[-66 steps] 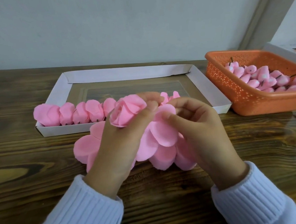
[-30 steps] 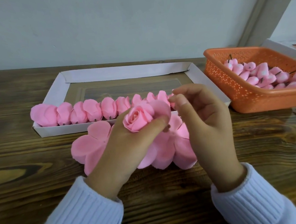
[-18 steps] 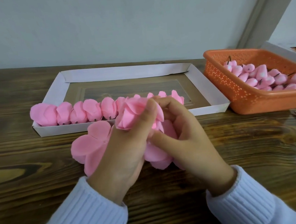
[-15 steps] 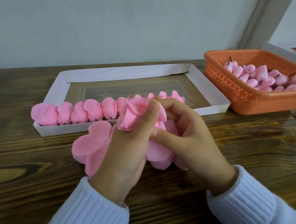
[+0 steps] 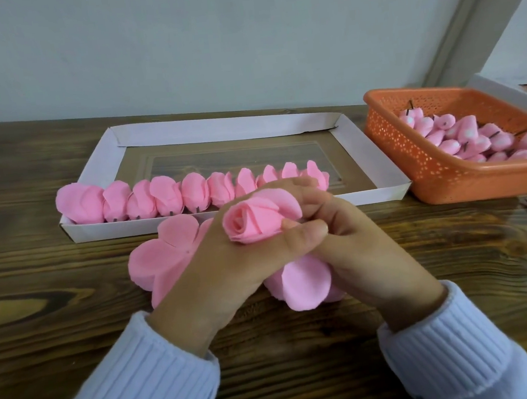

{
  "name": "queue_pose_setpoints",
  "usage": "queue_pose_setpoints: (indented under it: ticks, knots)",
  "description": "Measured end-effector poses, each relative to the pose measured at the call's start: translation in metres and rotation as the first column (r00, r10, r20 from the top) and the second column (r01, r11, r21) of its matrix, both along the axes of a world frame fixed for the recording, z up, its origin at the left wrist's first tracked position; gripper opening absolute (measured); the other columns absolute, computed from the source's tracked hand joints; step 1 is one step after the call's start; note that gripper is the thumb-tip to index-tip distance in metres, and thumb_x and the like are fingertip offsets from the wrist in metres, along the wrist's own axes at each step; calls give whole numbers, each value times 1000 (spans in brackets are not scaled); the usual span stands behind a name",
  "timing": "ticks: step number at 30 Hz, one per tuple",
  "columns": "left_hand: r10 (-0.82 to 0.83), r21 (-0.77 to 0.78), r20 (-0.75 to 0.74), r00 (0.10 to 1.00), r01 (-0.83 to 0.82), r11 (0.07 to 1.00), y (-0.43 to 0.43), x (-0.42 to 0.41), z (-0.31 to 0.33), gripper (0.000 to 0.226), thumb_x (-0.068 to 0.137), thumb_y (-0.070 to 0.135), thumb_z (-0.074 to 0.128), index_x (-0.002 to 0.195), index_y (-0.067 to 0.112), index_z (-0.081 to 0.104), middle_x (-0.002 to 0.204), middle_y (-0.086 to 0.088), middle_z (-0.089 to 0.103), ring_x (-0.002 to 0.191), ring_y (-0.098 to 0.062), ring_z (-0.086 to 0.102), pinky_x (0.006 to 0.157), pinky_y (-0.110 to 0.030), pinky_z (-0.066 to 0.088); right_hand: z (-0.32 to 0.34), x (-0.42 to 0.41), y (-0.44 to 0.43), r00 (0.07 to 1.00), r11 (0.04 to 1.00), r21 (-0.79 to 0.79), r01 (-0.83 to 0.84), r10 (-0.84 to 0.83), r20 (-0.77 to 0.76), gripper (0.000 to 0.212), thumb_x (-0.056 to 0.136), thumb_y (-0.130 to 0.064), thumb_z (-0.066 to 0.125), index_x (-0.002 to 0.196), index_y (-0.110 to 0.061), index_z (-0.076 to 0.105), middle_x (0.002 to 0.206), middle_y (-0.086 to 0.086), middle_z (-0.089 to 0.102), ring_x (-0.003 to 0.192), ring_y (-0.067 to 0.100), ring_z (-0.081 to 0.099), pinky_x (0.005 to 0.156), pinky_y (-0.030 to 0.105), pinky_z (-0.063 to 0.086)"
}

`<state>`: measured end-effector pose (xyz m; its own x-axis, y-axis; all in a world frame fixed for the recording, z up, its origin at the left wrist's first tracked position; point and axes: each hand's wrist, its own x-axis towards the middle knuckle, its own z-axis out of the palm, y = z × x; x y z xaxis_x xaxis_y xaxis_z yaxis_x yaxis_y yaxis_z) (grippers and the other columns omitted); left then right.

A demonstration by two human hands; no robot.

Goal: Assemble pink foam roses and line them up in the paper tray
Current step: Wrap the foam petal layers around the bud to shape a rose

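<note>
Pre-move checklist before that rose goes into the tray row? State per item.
1. Rose secured: ok, the left hand pinches it, thumb across its base.
2. Right hand role: cannot tell, its fingers sit behind and under the rose, the contact hidden.
3. Outer petals wrapped: cannot tell, the far side is hidden.
4. Free slot in the paper tray: ok, the row of finished roses ends short of the right wall.
5. Path to the slot: ok, nothing stands between the hands and the tray's near wall.
6. Supplies: ok, flat petal pieces lie on the table and buds fill the orange basket.
</note>
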<state>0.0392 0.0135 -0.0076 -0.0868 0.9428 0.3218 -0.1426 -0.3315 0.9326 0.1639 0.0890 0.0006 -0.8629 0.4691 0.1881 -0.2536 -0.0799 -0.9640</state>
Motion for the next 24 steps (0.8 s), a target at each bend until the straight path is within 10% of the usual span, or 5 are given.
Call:
queue_pose_setpoints:
  ticks: [9, 16, 24]
  knots:
    - [200, 9, 199, 960, -206, 979, 3, 1, 2, 15, 72, 26, 69, 81, 16, 76, 103, -1, 74, 105, -17, 68, 78, -23, 55, 1, -2, 6, 986, 977, -135, 163, -158, 47, 32, 86, -12, 60, 114, 0, 63, 106, 10, 69, 98, 19, 64, 82, 25, 51]
    - [281, -47, 252, 926, -278, 959, 1, 3, 6, 34, 76, 21, 69, 97, -6, 65, 104, -20, 70, 57, -5, 66, 41, -8, 43, 1, -3, 11, 945, 841, -431, 327, -305, 121, 37, 71, -19, 63, 101, 2, 65, 88, 18, 70, 76, 21, 69, 76, 28, 58]
    - [231, 100, 16, 973, -231, 968, 3, 5, 1, 14, 81, 31, 64, 88, 33, 76, 111, 13, 72, 112, -5, 63, 89, -18, 49, 0, 0, 6, 966, 886, -386, 257, -226, 124, 25, 67, -11, 67, 87, 3, 73, 81, 17, 72, 70, 20, 70, 66, 26, 58]
